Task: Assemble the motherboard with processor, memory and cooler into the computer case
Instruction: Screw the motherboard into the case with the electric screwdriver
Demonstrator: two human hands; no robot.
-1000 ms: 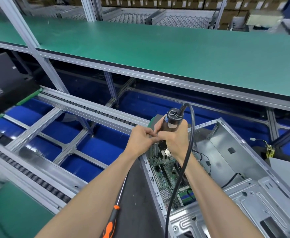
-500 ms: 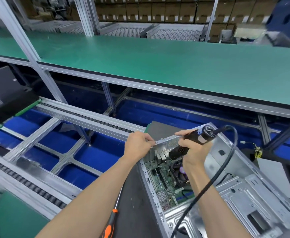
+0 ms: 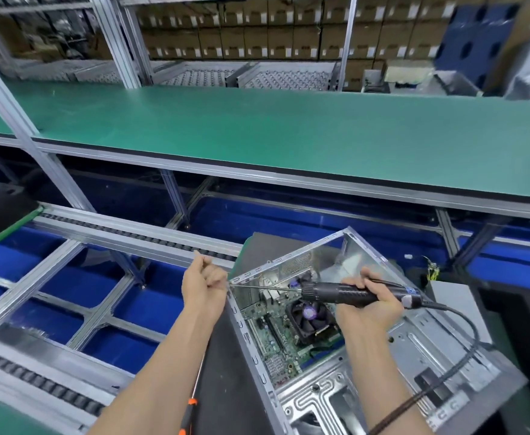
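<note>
Motherboard [image 3: 276, 337] sits in case [image 3: 383, 365]; right hand [image 3: 367, 306] now holds driver [image 3: 351, 290] horizontal, left hand [image 3: 205, 285] fingers pinching at bit tip, prob loading next screw.

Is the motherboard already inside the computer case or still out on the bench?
Inside. The motherboard lies flat on the floor of the open computer case, with the cooler on top.

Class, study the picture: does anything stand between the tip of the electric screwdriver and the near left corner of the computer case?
Nothing visible does. The right hand holds the electric screwdriver nearly level, its bit reaching across above the motherboard to the computer case corner beside the left hand.
</note>
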